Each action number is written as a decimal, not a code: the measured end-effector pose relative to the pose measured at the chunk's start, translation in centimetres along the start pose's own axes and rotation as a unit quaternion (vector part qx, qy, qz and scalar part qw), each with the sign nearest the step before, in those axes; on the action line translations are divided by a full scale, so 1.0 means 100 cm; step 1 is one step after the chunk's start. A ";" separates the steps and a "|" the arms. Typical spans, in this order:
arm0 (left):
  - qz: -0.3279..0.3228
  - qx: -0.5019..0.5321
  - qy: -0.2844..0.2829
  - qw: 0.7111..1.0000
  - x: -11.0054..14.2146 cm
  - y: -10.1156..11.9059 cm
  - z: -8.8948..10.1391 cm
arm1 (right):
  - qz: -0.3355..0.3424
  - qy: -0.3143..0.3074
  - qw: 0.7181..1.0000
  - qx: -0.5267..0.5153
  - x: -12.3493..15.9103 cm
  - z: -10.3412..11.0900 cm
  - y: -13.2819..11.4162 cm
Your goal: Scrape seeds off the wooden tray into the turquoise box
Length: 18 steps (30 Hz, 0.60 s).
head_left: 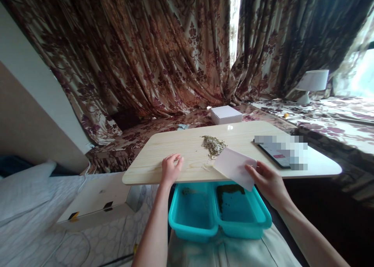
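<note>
My right hand [269, 180] pinches a thin white card [235, 166] by its right edge and holds it tilted over the table's near edge. A pile of mixed green and white grains [214, 145], perhaps beans and rice, lies on the tabletop just beyond the card. My left hand [172, 167] rests on the wooden table [149, 158] left of the pile, thumb apart from the fingers, holding nothing. Below the near edge sit two turquoise bins. Green grains lie in the right bin [245, 225], and a few pale grains show in the left bin [193, 227].
A tablet or phone [273, 154], partly pixelated, lies at the table's right. Behind the table stands a white box [226, 114]. A larger white carton [99, 197] is on the bed at left. A lamp [312, 82] stands far right, before patterned curtains [175, 48].
</note>
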<state>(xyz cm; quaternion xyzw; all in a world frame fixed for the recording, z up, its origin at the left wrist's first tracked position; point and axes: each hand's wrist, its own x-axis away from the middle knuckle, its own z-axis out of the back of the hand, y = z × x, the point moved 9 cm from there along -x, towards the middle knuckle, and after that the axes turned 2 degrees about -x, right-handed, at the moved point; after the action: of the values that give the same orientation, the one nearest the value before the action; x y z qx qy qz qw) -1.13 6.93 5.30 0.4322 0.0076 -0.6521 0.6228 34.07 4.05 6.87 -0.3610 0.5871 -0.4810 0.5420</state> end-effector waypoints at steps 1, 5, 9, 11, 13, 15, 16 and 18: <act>-0.002 -0.002 -0.004 1.000 0.000 0.000 -0.001 | -0.005 -0.003 1.000 -0.004 0.002 -0.002 0.001; -0.005 -0.009 -0.015 1.000 0.000 0.000 -0.003 | -0.023 -0.006 1.000 -0.010 0.008 -0.011 0.003; -0.006 -0.012 -0.020 1.000 -0.001 -0.001 -0.004 | -0.031 -0.018 0.999 -0.017 0.013 -0.020 0.001; -0.007 -0.013 -0.021 1.000 -0.001 -0.002 -0.004 | -0.034 -0.027 0.999 -0.025 0.016 -0.024 0.001; -0.008 -0.014 -0.022 1.000 -0.001 -0.002 -0.004 | -0.035 -0.036 0.998 -0.031 0.019 -0.028 0.002; -0.008 -0.016 -0.023 1.000 -0.001 -0.002 -0.005 | -0.036 -0.049 0.998 -0.032 0.022 -0.034 0.004; -0.008 -0.017 -0.023 1.000 -0.001 -0.003 -0.005 | -0.037 -0.057 0.997 -0.033 0.024 -0.038 0.005; -0.009 -0.018 -0.024 1.000 -0.001 -0.003 -0.006 | -0.040 -0.077 0.996 -0.037 0.028 -0.045 0.006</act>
<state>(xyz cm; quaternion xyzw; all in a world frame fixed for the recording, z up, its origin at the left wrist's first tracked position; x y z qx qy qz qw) -1.10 7.45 4.83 0.4051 0.0082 -0.6673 0.6250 29.28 2.34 5.26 -0.4396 0.5465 -0.4508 0.5521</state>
